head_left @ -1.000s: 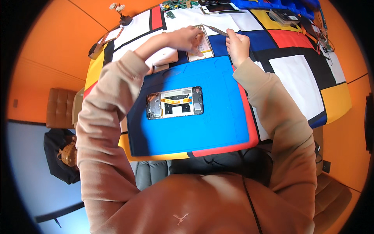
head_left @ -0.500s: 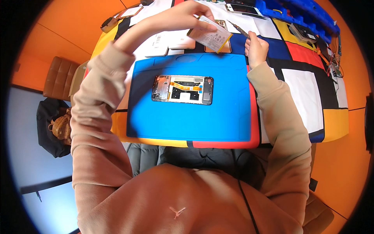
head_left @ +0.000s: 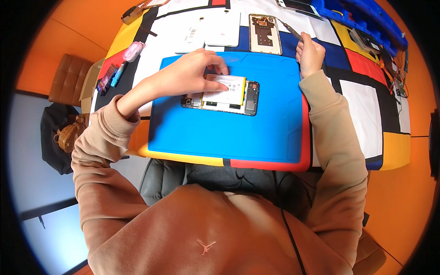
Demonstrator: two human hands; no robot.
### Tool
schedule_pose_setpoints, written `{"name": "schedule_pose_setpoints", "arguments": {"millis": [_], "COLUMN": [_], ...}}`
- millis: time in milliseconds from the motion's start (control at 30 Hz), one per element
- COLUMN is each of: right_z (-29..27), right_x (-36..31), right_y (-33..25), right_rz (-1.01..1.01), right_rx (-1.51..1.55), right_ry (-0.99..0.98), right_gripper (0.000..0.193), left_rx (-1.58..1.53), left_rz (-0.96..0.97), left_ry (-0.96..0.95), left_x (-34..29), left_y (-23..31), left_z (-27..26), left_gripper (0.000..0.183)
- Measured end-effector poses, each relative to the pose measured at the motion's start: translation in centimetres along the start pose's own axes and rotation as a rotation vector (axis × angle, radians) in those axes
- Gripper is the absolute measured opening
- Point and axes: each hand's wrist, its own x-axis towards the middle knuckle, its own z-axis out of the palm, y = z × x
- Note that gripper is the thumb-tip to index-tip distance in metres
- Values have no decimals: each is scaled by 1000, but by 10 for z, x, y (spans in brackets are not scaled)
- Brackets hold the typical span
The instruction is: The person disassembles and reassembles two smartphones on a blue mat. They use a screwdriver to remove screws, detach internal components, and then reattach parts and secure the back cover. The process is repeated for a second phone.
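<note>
- Left hand (head_left: 195,68): thumb on a flat white rectangular battery with yellow edging (head_left: 222,97), fingers bent near its far edge, a gap between; whether they grip, I cannot tell.
- The battery lies over the middle of an opened, black-rimmed phone frame (head_left: 251,98).
- Plain blue stretches from frame to near edge of the rectangular blue mat (head_left: 224,135).
- Right hand (head_left: 311,58), just outside the mat's far right corner: fingers closed around a slim dark pointed tool (head_left: 290,30).
</note>
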Motion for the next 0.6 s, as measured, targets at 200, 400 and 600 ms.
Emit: {"name": "schedule_pose_setpoints", "arguments": {"millis": [200, 400, 600], "right_z": [-4, -4, -4], "right_x": [1, -2, -2], "right_y": [4, 2, 2], "right_rz": [-16, -32, -41], "right_rx": [-22, -45, -31], "right_ry": [-4, -58, -91], "right_gripper": [35, 36, 34], "left_rx": [57, 300, 294], "left_rz": [129, 141, 218], "left_ry": [-151, -32, -29], "left_x": [-6, -14, -15], "left_y": [13, 15, 25], "left_z": [0, 4, 13], "left_gripper": [56, 61, 51]}}
